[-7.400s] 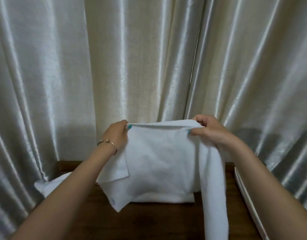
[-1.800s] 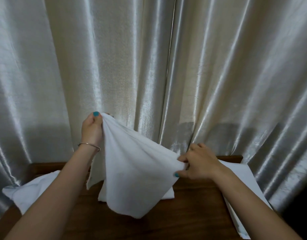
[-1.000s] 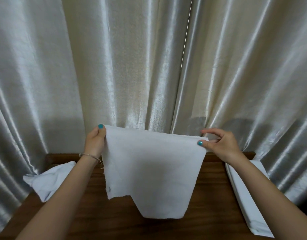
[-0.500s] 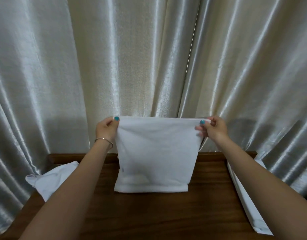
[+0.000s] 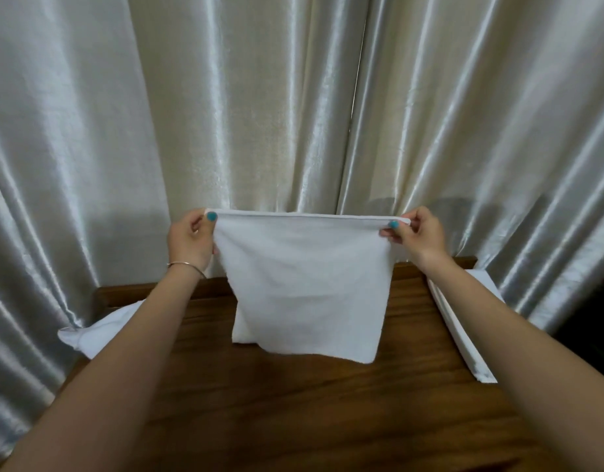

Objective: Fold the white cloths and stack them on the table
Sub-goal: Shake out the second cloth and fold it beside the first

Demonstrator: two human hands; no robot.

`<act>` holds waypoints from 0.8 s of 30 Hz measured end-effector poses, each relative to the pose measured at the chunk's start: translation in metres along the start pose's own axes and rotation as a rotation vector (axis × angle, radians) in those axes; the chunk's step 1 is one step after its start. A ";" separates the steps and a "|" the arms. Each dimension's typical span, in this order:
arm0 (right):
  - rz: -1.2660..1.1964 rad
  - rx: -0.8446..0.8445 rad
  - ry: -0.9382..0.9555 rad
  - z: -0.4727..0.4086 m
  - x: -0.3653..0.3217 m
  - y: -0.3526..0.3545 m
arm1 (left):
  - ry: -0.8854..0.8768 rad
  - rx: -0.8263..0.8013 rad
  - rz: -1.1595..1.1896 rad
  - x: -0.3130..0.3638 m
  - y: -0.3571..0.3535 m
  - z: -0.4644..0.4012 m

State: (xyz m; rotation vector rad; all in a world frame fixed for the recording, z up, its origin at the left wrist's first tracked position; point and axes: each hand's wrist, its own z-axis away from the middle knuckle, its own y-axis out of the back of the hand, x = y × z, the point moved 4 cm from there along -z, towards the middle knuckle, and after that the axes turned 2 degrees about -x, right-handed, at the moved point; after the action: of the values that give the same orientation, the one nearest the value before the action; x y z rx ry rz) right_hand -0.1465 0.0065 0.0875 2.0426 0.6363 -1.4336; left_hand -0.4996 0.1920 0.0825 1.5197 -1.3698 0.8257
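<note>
White terry cloth [image 5: 307, 287], doubled, hangs above wooden table [image 5: 293, 410]; left hand [image 5: 190, 240] and right hand [image 5: 417, 234] pinch its top corners. Loose cloth [image 5: 103, 330] left, folded stack [image 5: 464, 321] right.

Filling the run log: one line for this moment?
left hand: pinches cloth corner | right hand: pinches other corner | cloth: hangs above table

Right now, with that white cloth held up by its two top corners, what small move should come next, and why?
Probably lower the white cloth flat onto the wooden table. The left hand and right hand pinch its top corners, so it hangs in mid-air.
</note>
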 end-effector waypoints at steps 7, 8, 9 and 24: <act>-0.052 -0.003 -0.066 0.003 -0.001 -0.007 | 0.130 0.027 0.132 0.004 0.005 0.007; -0.052 -0.002 -0.080 0.004 -0.001 -0.008 | 0.153 0.022 0.147 0.003 0.005 0.009; -0.047 0.007 -0.092 0.004 0.000 -0.011 | 0.166 0.012 0.156 0.002 0.004 0.009; 0.125 -0.089 0.066 0.028 0.018 -0.005 | 0.134 -0.017 0.164 -0.020 0.005 0.055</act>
State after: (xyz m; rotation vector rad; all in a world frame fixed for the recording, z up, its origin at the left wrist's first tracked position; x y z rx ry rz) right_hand -0.1634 -0.0080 0.0624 2.0290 0.5786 -1.2498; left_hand -0.5128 0.1491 0.0451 1.3265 -1.4117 0.9964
